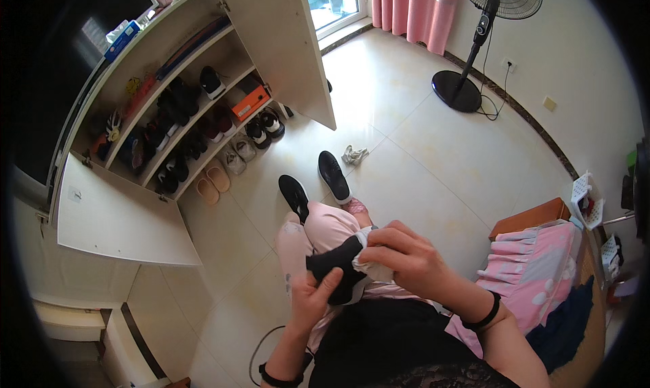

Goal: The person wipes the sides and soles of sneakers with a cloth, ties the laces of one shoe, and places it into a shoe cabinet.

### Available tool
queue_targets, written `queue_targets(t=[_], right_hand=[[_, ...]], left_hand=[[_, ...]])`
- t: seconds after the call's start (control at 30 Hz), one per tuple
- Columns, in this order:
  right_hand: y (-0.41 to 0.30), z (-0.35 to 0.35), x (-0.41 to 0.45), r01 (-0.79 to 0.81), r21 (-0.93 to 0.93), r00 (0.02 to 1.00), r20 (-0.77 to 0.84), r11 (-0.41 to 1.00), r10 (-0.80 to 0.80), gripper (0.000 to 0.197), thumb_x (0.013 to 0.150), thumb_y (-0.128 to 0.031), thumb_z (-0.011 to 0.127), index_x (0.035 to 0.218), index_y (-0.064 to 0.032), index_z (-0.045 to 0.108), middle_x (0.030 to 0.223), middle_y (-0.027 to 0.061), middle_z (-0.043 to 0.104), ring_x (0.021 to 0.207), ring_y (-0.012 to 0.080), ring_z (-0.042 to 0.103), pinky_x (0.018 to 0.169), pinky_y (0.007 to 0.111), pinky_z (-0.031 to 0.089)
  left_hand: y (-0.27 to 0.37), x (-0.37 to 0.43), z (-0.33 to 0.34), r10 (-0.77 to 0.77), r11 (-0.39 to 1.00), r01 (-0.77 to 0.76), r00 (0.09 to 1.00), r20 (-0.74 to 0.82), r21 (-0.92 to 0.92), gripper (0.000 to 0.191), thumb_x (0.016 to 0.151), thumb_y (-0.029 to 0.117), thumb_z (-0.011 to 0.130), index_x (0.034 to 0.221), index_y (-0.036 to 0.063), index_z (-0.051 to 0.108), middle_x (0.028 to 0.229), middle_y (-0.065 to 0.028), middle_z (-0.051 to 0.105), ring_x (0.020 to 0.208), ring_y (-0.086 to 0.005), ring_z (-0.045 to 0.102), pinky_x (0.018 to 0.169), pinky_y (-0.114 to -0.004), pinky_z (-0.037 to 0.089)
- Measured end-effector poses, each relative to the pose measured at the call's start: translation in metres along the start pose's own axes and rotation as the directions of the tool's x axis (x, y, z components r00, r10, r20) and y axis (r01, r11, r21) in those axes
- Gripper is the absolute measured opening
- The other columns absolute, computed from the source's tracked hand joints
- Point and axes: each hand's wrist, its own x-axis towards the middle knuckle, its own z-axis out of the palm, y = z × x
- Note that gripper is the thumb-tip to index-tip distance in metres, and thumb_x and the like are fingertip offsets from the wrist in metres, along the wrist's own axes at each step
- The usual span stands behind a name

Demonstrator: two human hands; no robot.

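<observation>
My left hand [315, 294] grips the black upper of a shoe [335, 266] with a white sole edge, held over my lap. My right hand [401, 256] pinches a crumpled white cloth [373, 266] against the shoe's other end; whether the cloth reaches inside cannot be told. Two black shoes with white soles are below: one [333, 177] by my foot in a pink patterned sock, the other [294, 195] beside my pink trouser leg [330, 225]. A crumpled whitish cloth [355, 155] lies on the tiled floor near them.
At the left, a shoe cabinet stands with two doors [284, 47] swung out, shoes and an orange box [251, 102] on its shelves. Pink slippers [207, 189] sit below it. A black fan [457, 91] stands by the wall; a bed with pink bedding [533, 271] is at the right.
</observation>
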Motion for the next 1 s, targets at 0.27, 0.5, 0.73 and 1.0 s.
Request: queue_targets(t=[0.27,0.5,0.73,1.0], right_hand=[[-0.003,-0.057,0.008,-0.141,-0.036,0.983,-0.128,0.989,0.135,0.029,0.068,0.005,0.074,0.093,-0.0089,0.071,0.096,0.0051,0.062,0.085,0.0206,0.062,0.071,0.03,0.052],[-0.019,-0.037,0.013,0.27,0.166,0.955,0.078,0.948,-0.286,0.02,0.074,-0.004,0.072,0.093,-0.0033,0.067,0.105,0.012,0.058,0.093,0.028,0.06,0.083,0.039,0.052],[0.016,-0.016,0.015,0.055,0.409,0.984,0.135,0.911,-0.12,0.02,0.072,0.002,0.074,0.091,-0.0052,0.07,0.101,0.0077,0.061,0.092,0.0257,0.06,0.081,0.036,0.051],[-0.017,-0.009,0.02,0.066,0.62,0.986,0.08,0.782,-0.147,0.022,0.074,0.002,0.077,0.093,-0.0076,0.075,0.099,0.0071,0.064,0.087,0.0216,0.063,0.079,0.032,0.051]], left_hand=[[0.056,0.027,0.003,0.034,0.944,-0.029,0.999,0.011,-0.33,0.023,0.095,0.012,0.067,0.111,-0.0052,0.067,0.104,-0.0079,0.071,0.093,-0.0141,0.067,0.086,-0.029,0.053],[0.058,0.042,0.029,0.017,0.993,-0.019,1.0,-0.015,-0.117,0.019,0.095,0.014,0.068,0.1,-0.0042,0.069,0.091,-0.0025,0.07,0.08,-0.008,0.063,0.071,-0.024,0.052],[0.037,0.026,0.017,0.028,0.995,-0.042,0.988,-0.15,-0.095,0.017,0.096,0.015,0.063,0.093,-0.0017,0.066,0.084,-0.0014,0.067,0.072,-0.008,0.06,0.066,-0.023,0.049],[0.041,0.018,0.01,0.062,0.984,-0.099,0.969,-0.24,-0.145,0.016,0.093,0.012,0.067,0.09,-0.0035,0.07,0.079,0.0016,0.065,0.071,-0.0059,0.056,0.062,-0.022,0.046]])
